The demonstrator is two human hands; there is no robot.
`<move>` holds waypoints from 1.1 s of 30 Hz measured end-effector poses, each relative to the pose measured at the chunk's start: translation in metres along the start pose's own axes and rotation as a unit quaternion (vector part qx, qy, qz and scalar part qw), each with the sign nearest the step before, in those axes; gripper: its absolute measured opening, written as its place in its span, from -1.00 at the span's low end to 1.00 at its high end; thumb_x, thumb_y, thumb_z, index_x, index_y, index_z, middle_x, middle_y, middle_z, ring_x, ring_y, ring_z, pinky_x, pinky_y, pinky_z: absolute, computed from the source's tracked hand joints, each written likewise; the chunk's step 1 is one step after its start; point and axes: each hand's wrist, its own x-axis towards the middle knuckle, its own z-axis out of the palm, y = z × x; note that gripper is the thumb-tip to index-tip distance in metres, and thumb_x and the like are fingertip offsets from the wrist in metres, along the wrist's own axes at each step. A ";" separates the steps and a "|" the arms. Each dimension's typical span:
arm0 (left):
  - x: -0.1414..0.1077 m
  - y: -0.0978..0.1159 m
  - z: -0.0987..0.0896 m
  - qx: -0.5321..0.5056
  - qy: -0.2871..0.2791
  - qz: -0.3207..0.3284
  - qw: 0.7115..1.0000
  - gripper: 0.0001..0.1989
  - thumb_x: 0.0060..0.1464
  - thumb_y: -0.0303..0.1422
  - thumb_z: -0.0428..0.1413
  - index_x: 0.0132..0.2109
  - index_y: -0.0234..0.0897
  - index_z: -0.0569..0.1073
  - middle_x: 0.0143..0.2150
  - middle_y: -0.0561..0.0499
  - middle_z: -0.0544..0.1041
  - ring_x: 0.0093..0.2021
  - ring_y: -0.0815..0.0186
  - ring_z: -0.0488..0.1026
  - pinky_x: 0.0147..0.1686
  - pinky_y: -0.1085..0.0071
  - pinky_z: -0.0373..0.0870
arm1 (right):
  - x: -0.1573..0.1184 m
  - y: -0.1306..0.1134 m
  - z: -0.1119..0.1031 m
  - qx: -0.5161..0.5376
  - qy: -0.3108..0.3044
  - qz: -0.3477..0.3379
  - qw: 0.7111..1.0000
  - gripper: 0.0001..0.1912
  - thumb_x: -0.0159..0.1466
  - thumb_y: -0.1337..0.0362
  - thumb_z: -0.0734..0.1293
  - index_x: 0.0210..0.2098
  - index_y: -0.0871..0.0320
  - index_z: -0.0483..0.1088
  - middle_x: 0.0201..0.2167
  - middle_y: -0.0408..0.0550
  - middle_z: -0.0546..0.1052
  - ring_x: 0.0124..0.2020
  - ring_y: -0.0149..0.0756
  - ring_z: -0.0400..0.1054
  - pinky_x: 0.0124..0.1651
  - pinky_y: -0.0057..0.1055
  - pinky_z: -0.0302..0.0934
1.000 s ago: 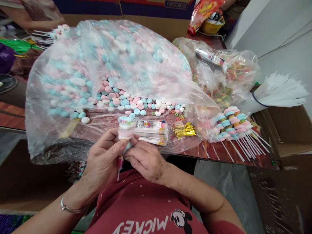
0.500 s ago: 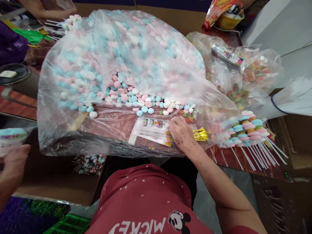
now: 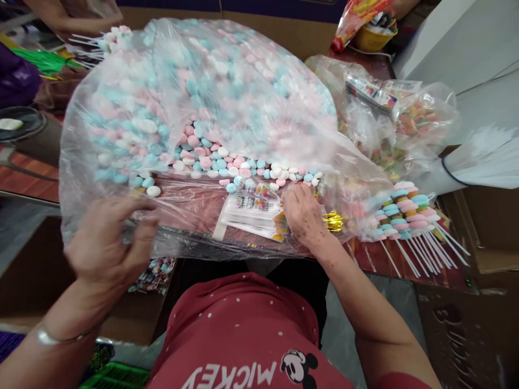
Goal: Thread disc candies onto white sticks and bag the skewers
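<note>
My right hand is closed at the right end of a stack of printed clear plastic bags, its fingers pinching one bag whose printed end is raised off the stack. Gold twist ties stick out just right of this hand. My left hand, smeared by motion, hovers over the front left of the big clear plastic sheet bag; its thumb and fingers are apart and nothing shows in them. Pink, blue and white marshmallows spill from that bag behind the stack.
Marshmallow skewers on white sticks lie at the right. Behind them is a bundle of white sticks. A cardboard box below left holds wrapped sweets. A grey mug stands at the left. Another person's arm shows at top left.
My left hand has come in from the left edge, where it had a blue-and-white packed item, and is now without it. Under my right hand, one bag's end has lifted from the stack.
</note>
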 end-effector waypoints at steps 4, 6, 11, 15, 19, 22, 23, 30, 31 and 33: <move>0.017 0.033 0.066 0.062 -0.083 0.182 0.978 -0.74 0.07 -0.25 0.22 -0.12 -0.27 0.51 -0.05 -0.14 0.52 0.02 0.05 0.38 0.14 0.12 0.20 | -0.004 -0.010 -0.017 0.032 0.073 -0.078 0.994 -0.67 0.41 0.43 0.06 -0.27 0.18 0.43 -0.30 0.08 0.45 -0.23 -0.12 0.19 -0.14 -0.21 0.10; 0.023 0.048 0.092 0.083 -0.182 0.161 0.967 -0.69 0.00 -0.17 0.25 -0.18 -0.28 0.50 -0.15 -0.16 0.53 -0.04 0.02 0.39 0.09 0.10 0.24 | -0.008 -0.014 -0.024 0.055 0.073 -0.097 0.991 -0.68 0.42 0.40 0.06 -0.22 0.16 0.43 -0.25 0.08 0.47 -0.21 -0.13 0.21 -0.12 -0.19 0.11; 0.029 0.055 0.124 0.109 -0.426 0.068 0.896 -0.86 0.04 -0.30 0.11 -0.43 -0.24 0.40 -0.51 0.06 0.40 -0.43 0.27 0.33 -0.34 0.35 0.24 | -0.023 -0.014 -0.026 0.116 0.104 -0.089 0.984 -0.72 0.41 0.39 0.07 -0.14 0.14 0.40 -0.20 0.07 0.49 -0.15 -0.15 0.28 -0.04 -0.15 0.16; 0.026 0.051 0.129 0.031 -0.429 0.011 0.903 -0.92 0.00 -0.36 0.08 -0.42 -0.24 0.36 -0.53 0.13 0.41 -0.48 0.36 0.30 -0.46 0.47 0.17 | -0.030 -0.007 -0.025 0.241 0.186 0.034 0.952 -0.73 0.36 0.29 0.20 0.05 0.13 0.30 0.02 0.14 0.45 0.04 -0.10 0.30 0.08 -0.09 0.21; 0.020 0.048 0.130 -0.014 -0.438 -0.021 0.899 -0.88 0.00 -0.33 0.10 -0.43 -0.24 0.35 -0.56 0.14 0.40 -0.52 0.39 0.28 -0.51 0.50 0.15 | -0.033 -0.005 -0.033 0.421 0.071 0.173 0.888 -0.62 0.26 0.21 0.31 0.06 0.14 0.28 -0.07 0.03 0.48 -0.14 -0.23 0.38 -0.11 -0.27 0.30; 0.015 0.044 0.131 -0.036 -0.455 -0.018 0.890 -0.86 0.02 -0.31 0.11 -0.43 -0.26 0.37 -0.55 0.15 0.38 -0.51 0.40 0.27 -0.49 0.50 0.18 | -0.034 -0.010 -0.040 0.458 0.019 0.171 0.872 -0.86 0.31 0.27 0.25 -0.16 0.13 0.39 -0.33 -0.13 0.49 -0.31 -0.35 0.35 -0.20 -0.40 0.25; 0.014 0.043 0.131 -0.045 -0.454 -0.013 0.890 -0.86 0.04 -0.30 0.11 -0.42 -0.26 0.38 -0.54 0.15 0.38 -0.50 0.41 0.28 -0.48 0.50 0.19 | -0.034 -0.012 -0.041 0.453 0.029 0.163 0.876 -0.87 0.33 0.28 0.23 -0.21 0.13 0.40 -0.37 -0.15 0.47 -0.33 -0.36 0.34 -0.21 -0.41 0.23; 0.002 0.037 0.128 -0.060 -0.405 0.055 0.910 -0.81 0.16 -0.28 0.08 -0.39 -0.25 0.41 -0.57 0.14 0.38 -0.54 0.42 0.24 -0.48 0.49 0.16 | -0.039 -0.018 -0.039 0.377 0.095 0.117 0.914 -0.78 0.40 0.22 0.17 -0.31 0.10 0.39 -0.40 -0.09 0.46 -0.34 -0.31 0.31 -0.22 -0.37 0.19; 0.002 0.037 0.127 -0.067 -0.410 0.061 0.908 -0.80 0.17 -0.28 0.07 -0.39 -0.25 0.41 -0.57 0.13 0.38 -0.54 0.42 0.25 -0.48 0.49 0.17 | -0.040 -0.018 -0.038 0.371 0.102 0.115 0.916 -0.75 0.41 0.21 0.15 -0.32 0.10 0.38 -0.42 -0.09 0.44 -0.35 -0.31 0.30 -0.23 -0.37 0.19; 0.001 0.038 0.128 -0.083 -0.438 0.052 0.893 -0.75 0.21 -0.27 0.02 -0.40 -0.26 0.42 -0.57 0.13 0.37 -0.54 0.42 0.26 -0.47 0.51 0.19 | -0.043 -0.018 -0.037 0.361 0.117 0.113 0.918 -0.70 0.43 0.18 0.13 -0.37 0.10 0.35 -0.47 -0.11 0.39 -0.39 -0.32 0.27 -0.27 -0.37 0.16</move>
